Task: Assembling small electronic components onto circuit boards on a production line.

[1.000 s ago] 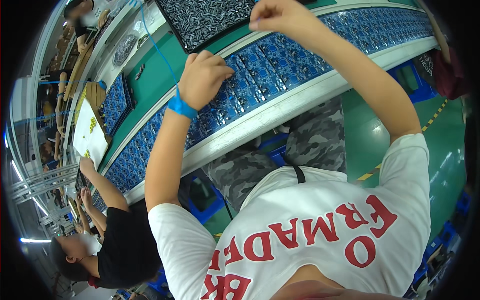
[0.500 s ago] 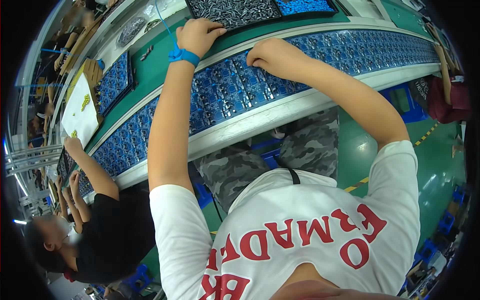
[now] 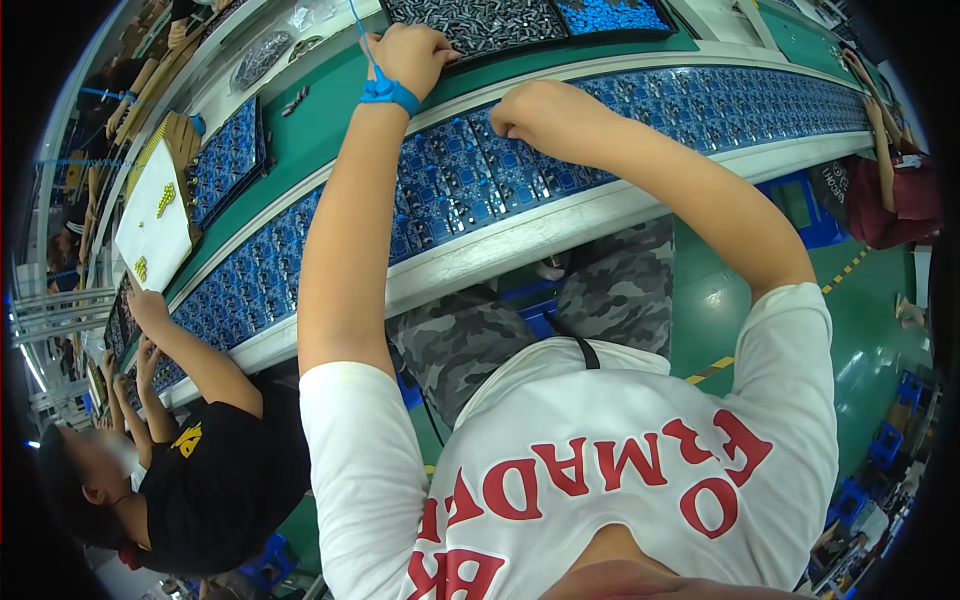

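Note:
My left hand (image 3: 408, 60), with a blue wrist strap (image 3: 390, 93) and its cord, is at the near left edge of a black tray (image 3: 500, 54). Its fingers are bent in at the small dark cylindrical parts (image 3: 480, 25) heaped there; whatever they pinch is hidden. Over the row of blue circuit boards (image 3: 450, 180), my right hand (image 3: 548, 115) is closed with thumb and fingertips together, just above one board. Anything in that pinch is too small to make out. Small blue parts (image 3: 612, 14) fill the tray section to the right.
Boards run along a curved white-edged line (image 3: 480, 230). A few loose dark parts (image 3: 295, 101) lie on the green surface (image 3: 310, 140). At left are stacked boards (image 3: 228, 165) and a white sheet with yellow parts (image 3: 165, 200). Co-workers sit at left (image 3: 215, 470) and right (image 3: 895, 195).
My left hand has shifted slightly away from me and right, closer in at the tray. My right hand stays nearly where it was. The co-worker on the left has moved a little.

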The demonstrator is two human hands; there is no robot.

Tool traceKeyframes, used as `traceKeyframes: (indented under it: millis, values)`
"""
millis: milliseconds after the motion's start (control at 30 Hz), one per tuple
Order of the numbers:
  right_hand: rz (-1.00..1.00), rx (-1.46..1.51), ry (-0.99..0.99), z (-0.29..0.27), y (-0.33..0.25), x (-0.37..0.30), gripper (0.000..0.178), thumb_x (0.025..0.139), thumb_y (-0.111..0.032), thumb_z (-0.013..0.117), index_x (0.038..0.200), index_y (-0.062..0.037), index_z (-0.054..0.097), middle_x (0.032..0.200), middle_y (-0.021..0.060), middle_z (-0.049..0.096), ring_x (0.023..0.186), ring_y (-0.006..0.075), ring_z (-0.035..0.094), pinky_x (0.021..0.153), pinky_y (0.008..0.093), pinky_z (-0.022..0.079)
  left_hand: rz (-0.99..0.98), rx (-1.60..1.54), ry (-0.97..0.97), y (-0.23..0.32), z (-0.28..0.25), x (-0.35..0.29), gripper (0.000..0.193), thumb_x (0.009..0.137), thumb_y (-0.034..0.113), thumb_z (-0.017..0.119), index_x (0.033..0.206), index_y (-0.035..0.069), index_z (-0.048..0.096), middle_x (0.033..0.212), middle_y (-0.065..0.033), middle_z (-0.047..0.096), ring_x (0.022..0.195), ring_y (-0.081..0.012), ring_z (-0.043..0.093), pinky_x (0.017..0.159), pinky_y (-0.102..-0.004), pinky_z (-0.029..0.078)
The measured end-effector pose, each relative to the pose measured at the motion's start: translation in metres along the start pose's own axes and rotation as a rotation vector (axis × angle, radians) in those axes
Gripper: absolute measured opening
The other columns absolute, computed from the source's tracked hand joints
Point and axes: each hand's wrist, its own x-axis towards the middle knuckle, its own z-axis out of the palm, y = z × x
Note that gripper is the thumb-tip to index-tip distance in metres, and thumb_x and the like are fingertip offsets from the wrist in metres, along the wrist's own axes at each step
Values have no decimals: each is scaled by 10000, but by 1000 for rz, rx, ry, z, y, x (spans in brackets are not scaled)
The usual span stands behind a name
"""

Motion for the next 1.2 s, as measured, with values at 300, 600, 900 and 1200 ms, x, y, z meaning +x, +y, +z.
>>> traceKeyframes:
  millis: [300,600,900,1200]
  values:
    - [49,-112,-117,-11,-6,0,128,844,-86,669,953,-51,728,906,132,703,874,322,673,789,414,537,-65,-83,-56,12,-11,5,114,845,275,733,917,191,761,868,8,713,909,-176,664,847,-452,390]
    - [273,-91,513,-74,104,-9,163,854,-155,657,947,-33,710,907,159,705,850,304,677,767,403,536,-261,-1041,-132,15,-60,-34,158,874,144,722,1006,57,732,1001,-53,735,930,-135,678,822,-277,520]
    - [612,-193,447,-50,188,14,185,781,-201,618,806,-40,707,861,192,699,858,362,669,769,473,525,-342,-1212,-201,35,-85,-59,161,885,50,704,1039,7,722,1024,-49,729,931,-133,663,867,-278,514]
    - [535,132,603,-48,185,4,185,738,-238,695,804,-71,737,829,169,707,826,339,680,751,434,538,-90,-937,-404,74,-78,-84,209,821,9,712,1024,48,746,935,-67,733,883,-183,673,815,-295,522]
